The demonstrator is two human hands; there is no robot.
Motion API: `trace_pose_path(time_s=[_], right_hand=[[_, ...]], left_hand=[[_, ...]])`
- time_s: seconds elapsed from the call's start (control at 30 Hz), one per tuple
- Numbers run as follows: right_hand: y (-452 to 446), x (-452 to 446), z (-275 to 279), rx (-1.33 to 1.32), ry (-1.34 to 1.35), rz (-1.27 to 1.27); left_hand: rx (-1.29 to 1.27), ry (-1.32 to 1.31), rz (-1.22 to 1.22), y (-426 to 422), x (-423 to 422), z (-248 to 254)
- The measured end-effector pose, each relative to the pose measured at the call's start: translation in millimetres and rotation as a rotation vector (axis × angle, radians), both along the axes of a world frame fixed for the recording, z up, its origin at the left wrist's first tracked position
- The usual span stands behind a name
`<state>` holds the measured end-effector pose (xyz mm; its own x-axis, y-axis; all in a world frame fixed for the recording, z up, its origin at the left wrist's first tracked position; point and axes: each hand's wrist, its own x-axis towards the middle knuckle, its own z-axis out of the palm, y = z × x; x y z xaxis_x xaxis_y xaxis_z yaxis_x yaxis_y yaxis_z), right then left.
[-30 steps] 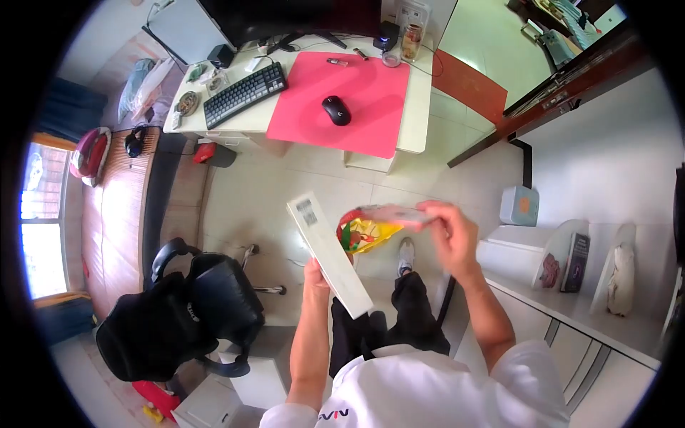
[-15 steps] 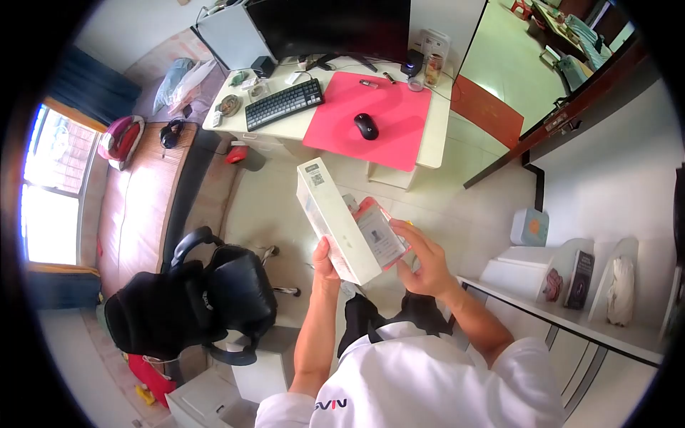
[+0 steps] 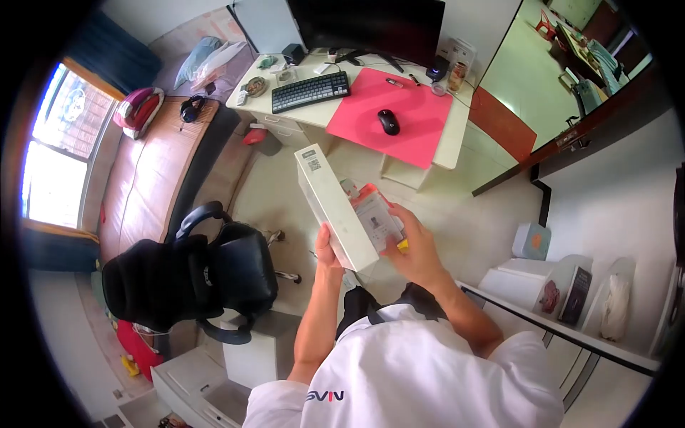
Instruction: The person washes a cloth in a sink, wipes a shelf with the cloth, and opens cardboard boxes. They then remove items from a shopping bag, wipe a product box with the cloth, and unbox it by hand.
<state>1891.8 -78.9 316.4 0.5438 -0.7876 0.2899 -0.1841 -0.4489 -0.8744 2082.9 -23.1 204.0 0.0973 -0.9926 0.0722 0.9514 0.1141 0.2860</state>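
My left hand (image 3: 327, 250) grips a long white box (image 3: 335, 210) near its lower end, with the thumb along its side. The box is tilted, and a small label with a square code shows at its upper end. Just to its right, my right hand (image 3: 416, 250) holds a badge holder (image 3: 375, 220) with a red edge, its fingers along the right side. A card with a small portrait shows in the holder. The box hides the holder's left part. A bit of yellow shows beside my right fingers.
Ahead stands a desk with a keyboard (image 3: 311, 92), a pink mat (image 3: 421, 132), a mouse (image 3: 388, 122) and a monitor (image 3: 371, 32). A black chair (image 3: 193, 278) is at my left. A shelf (image 3: 528, 307) lies at my right, and an open door (image 3: 564, 143) stands beyond.
The camera view has shifted, so the desk sits further right and higher. The box and badge holder stay in my hands, and my right hand is slightly further left and up.
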Motion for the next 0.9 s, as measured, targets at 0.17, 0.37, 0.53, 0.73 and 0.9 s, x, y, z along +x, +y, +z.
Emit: trace_pose_path(time_s=[0.17,0.37,0.53,0.73,0.9], right_hand=[[11,11,7,-0.086,0.195,0.021],[16,25,-1,-0.092,0.200,-0.037],[9,28,10,-0.027,0.197,0.002],[2,33,9,-0.057,0.212,0.071],[0,38,15,0.044,0.138,0.087]], left_hand=[[0.035,0.050,-0.031,12,13,3],[0.125,-0.100,0.064,13,16,26],[0.125,-0.030,0.036,11,25,35],[0.174,-0.060,0.071,12,39,31],[0.136,-0.016,0.088,15,47,24]])
